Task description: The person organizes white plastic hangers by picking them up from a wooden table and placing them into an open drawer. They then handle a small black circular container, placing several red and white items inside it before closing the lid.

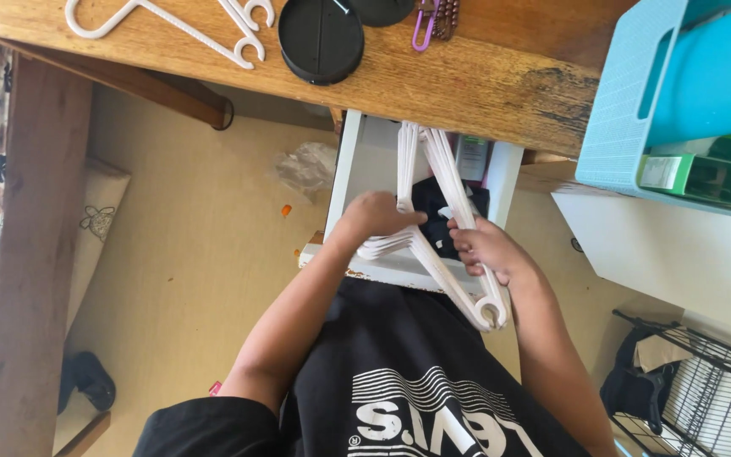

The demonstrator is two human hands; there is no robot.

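1. White plastic, thin and stiff: a loose hanger lay at the far left of the wooden tabletop, with a round black lid and a purple clip further along.
2. My left hand was closed over the bundle of white hangers where their arms fanned out, above the white stool.
3. The bundle stood over the stool between my hands, hooks pointing back at my black shirt.
4. My right hand was clamped on the necks just above the hooks.
5. I judged the stack light but slippery, apt to splay or tangle, so best pinched at the necks.
6. A blue basket sat at the right, a wire rack below it.
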